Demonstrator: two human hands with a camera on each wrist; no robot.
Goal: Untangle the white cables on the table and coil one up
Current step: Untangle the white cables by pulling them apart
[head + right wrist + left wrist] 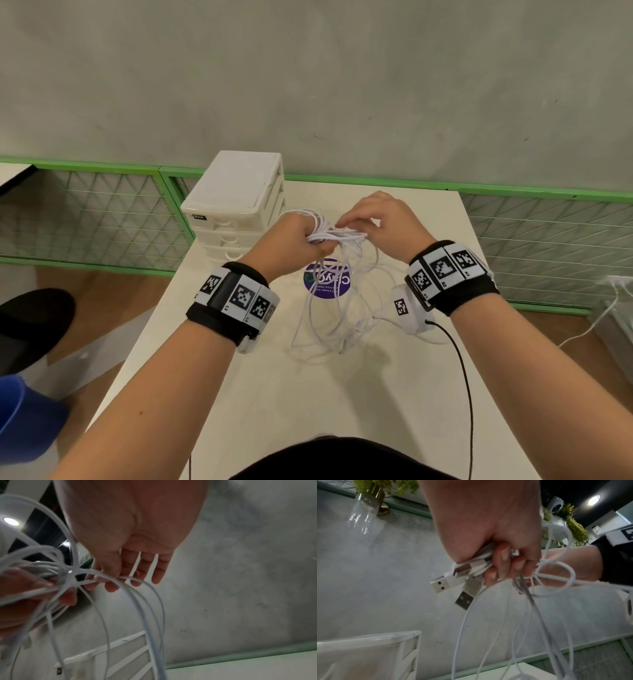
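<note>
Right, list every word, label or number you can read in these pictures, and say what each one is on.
"L3": on the left wristband, under a square marker.
Black label on the white drawer unit: too small to read.
Purple round sticker on the table: white lettering upside down, crossed by the white cables, not readable.
Small print on the right wristband: too blurred to read.

White cables (pixel 337 301) cross a purple sticker (pixel 327 281) on the cream table (pixel 274 394); green-framed fence (pixel 85 219) behind.
</note>
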